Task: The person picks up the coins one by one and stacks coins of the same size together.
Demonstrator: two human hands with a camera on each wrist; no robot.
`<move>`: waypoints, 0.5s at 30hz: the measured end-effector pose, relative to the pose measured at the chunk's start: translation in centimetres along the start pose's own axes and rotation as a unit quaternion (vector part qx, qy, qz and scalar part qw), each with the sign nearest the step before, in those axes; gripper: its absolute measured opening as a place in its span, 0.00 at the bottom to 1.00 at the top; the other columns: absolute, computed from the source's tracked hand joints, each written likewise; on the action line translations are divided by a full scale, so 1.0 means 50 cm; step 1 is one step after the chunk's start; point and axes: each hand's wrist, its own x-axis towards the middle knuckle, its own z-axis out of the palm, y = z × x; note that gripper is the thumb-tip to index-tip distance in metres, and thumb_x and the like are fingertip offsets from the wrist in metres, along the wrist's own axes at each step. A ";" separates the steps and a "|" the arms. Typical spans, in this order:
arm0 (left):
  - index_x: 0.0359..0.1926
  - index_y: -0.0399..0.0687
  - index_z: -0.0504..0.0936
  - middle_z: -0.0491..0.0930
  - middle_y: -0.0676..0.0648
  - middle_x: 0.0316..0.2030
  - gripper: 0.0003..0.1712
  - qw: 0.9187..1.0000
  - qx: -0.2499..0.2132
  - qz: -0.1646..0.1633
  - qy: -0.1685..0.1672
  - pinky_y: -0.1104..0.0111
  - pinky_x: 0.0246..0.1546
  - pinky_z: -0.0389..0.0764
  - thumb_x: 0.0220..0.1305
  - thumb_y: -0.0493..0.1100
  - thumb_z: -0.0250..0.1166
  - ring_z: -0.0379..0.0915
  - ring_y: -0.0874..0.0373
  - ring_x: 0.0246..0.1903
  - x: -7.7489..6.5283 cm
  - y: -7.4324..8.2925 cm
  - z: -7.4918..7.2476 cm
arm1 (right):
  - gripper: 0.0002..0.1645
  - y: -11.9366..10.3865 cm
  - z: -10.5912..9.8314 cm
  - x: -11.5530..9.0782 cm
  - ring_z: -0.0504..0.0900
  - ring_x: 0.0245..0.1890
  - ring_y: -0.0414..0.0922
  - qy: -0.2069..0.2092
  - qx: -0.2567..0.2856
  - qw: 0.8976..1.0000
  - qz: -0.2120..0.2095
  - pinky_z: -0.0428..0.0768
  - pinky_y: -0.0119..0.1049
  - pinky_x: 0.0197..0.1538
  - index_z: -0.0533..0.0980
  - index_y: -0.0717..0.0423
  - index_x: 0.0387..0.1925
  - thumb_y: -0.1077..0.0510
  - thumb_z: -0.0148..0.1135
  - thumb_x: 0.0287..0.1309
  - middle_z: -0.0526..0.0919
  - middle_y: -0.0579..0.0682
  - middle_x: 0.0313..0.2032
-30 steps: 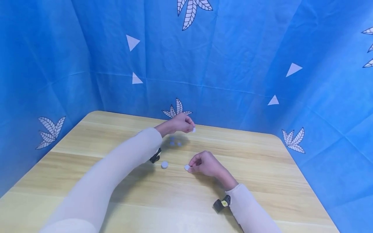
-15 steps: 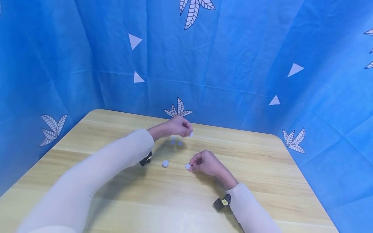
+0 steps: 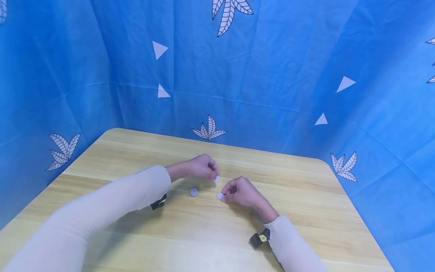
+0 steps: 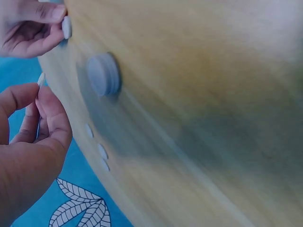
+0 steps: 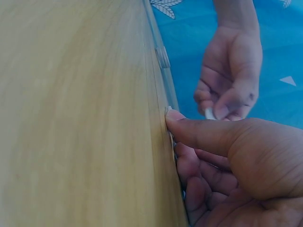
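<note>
My left hand (image 3: 201, 166) pinches a small white disc (image 4: 41, 79) between thumb and fingertips, held above the table. Close by, my right hand (image 3: 242, 192) pinches another white disc (image 3: 219, 195) at its edge, low at the tabletop. Left of that disc stands a short stack of white discs (image 3: 194, 192), its layers showing in the left wrist view. Farther back, three loose discs (image 4: 103, 152) lie near one another on the wood; the left hand hides them in the head view.
The pale wooden table (image 3: 272, 234) has rounded far corners. Behind it and along both sides hangs a blue cloth (image 3: 272, 56) with white leaves and triangles. Each wrist wears a black camera mount (image 3: 259, 238) by its light sleeve.
My left hand has come down and toward me from the back of the table with its disc, nearing the right hand. The right hand has stayed in place, still pinching its disc.
</note>
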 end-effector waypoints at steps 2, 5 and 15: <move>0.37 0.42 0.86 0.85 0.47 0.36 0.09 1.000 0.006 -0.007 -0.012 0.65 0.41 0.84 0.55 0.29 0.67 0.79 0.55 0.35 -0.008 0.000 0.004 | 0.07 -0.001 -0.001 -0.001 0.82 0.30 0.38 0.001 0.000 1.000 -0.002 0.81 0.33 0.38 0.86 0.52 0.33 0.57 0.79 0.52 0.85 0.40 0.28; 0.37 0.42 0.86 0.85 0.46 0.35 0.09 0.999 0.015 -0.017 -0.031 0.65 0.40 0.84 0.55 0.29 0.68 0.79 0.55 0.33 -0.015 0.001 0.010 | 0.07 -0.002 -0.002 -0.002 0.83 0.31 0.38 0.002 -0.003 1.000 -0.005 0.82 0.33 0.39 0.86 0.52 0.33 0.58 0.79 0.52 0.85 0.40 0.28; 0.35 0.39 0.86 0.85 0.43 0.33 0.08 0.997 0.011 -0.016 -0.073 0.70 0.31 0.81 0.56 0.26 0.68 0.76 0.57 0.27 -0.021 -0.004 0.046 | 0.06 0.001 -0.001 0.000 0.83 0.30 0.38 -0.002 -0.002 1.000 -0.007 0.82 0.33 0.37 0.86 0.53 0.33 0.58 0.78 0.54 0.86 0.40 0.28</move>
